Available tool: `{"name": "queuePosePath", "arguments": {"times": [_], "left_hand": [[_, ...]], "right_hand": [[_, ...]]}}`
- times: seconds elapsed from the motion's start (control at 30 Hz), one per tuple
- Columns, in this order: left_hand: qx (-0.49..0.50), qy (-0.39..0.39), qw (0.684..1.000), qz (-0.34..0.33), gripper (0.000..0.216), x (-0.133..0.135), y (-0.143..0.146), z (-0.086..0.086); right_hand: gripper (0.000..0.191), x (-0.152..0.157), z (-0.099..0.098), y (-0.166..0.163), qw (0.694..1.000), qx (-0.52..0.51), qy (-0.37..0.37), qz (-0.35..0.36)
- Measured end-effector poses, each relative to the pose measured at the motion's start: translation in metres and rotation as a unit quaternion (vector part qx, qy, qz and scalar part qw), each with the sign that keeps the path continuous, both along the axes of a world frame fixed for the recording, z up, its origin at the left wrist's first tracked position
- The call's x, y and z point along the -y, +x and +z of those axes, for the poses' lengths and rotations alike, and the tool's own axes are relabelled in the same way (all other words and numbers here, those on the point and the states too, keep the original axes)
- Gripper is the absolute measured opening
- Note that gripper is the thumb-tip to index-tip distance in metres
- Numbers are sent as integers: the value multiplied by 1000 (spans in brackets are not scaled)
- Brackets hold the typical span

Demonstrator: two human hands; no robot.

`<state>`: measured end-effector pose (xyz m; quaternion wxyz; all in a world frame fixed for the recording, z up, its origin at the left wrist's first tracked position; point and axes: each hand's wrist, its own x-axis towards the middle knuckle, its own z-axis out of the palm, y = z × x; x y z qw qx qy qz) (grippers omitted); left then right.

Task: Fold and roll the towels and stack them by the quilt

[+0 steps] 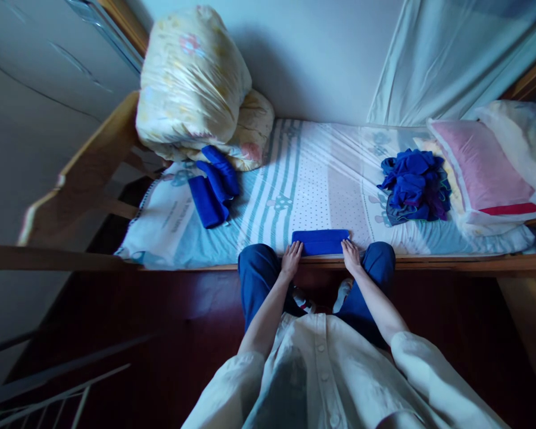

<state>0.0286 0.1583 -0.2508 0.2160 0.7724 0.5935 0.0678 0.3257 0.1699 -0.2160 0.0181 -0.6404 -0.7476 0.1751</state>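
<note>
A folded blue cloth (320, 243) lies as a flat, narrow strip at the front edge of the bed, between my knees. My left hand (291, 258) grips its left end, fingers on top. At the opposite end, my right hand (351, 255) has its fingers closed on the cloth's right corner. To the left on the bed rest several folded blue cloths (209, 201), partly overlapping. A crumpled heap of blue cloths (413, 182), with some dark and purple fabric in it, sits to the right.
A bulky cream floral quilt (190, 77) is piled at the back left. At the right end lie a pink pillow (486, 164) and pale bedding. The wooden bed rail (451, 262) runs along the front. A white metal rack (83, 399) stands at the lower left.
</note>
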Motion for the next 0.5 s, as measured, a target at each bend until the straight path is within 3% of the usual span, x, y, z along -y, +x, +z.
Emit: {"name": "queuePosePath", "arguments": {"times": [0.5], "left_hand": [[-42, -23, 998, -31, 74, 10, -2, 19]], "right_hand": [[56, 18, 28, -3, 999, 23, -30, -12]]}}
